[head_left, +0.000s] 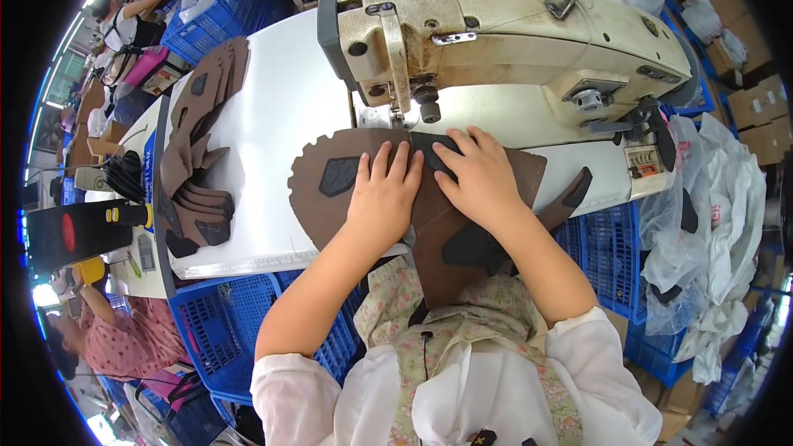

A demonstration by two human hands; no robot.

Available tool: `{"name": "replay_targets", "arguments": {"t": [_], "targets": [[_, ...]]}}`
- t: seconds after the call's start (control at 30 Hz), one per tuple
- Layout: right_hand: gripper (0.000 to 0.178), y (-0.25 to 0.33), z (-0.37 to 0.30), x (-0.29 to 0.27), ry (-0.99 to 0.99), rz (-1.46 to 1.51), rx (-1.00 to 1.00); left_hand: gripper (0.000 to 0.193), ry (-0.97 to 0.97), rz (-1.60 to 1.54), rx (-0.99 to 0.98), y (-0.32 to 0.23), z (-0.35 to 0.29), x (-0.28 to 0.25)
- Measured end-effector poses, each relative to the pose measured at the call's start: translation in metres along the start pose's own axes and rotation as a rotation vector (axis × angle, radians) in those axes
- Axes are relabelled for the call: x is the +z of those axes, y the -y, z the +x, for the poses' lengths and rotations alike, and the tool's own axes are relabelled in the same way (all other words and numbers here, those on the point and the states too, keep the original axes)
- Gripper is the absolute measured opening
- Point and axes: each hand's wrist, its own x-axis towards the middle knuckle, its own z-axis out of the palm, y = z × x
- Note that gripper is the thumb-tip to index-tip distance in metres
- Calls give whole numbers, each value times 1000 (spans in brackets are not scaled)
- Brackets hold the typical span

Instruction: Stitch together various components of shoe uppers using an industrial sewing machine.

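A brown sheet piece [312,205] with a scalloped left edge and black patches lies on the white table, its far edge at the needle area of a cream sewing machine [504,49]. My left hand [384,190] presses flat on it, fingers stretched out beside a black patch [340,177]. Fingers spread, my right hand [479,172] rests on the right half, by a black strip running toward the machine's foot. The near part of the piece hangs over the table edge toward my lap, carrying another black patch [472,249]. The needle tip is too small to make out.
Similar brown pieces [202,128] lie fanned out at the table's left. Blue baskets [219,330] stand below the table. Clear and white plastic bags [723,215] hang at the right. A person in a pink top [136,334] sits at the left; another person is farther back.
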Motion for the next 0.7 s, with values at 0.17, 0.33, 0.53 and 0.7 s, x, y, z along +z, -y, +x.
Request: {"name": "replay_targets", "arguments": {"t": [0.17, 0.33, 0.53, 0.7], "targets": [[40, -4, 2, 0, 58, 15, -23, 65, 54, -2, -11, 0, -1, -3], [41, -10, 5, -2, 81, 28, -47, 68, 50, -48, -16, 1, 2, -3], [41, -12, 19, 4, 97, 49, -62, 68, 48, -45, -59, 11, 9, 0], [41, -12, 27, 9, 112, 20, -22, 54, 34, 4, -24, 21, 19, -1]]}}
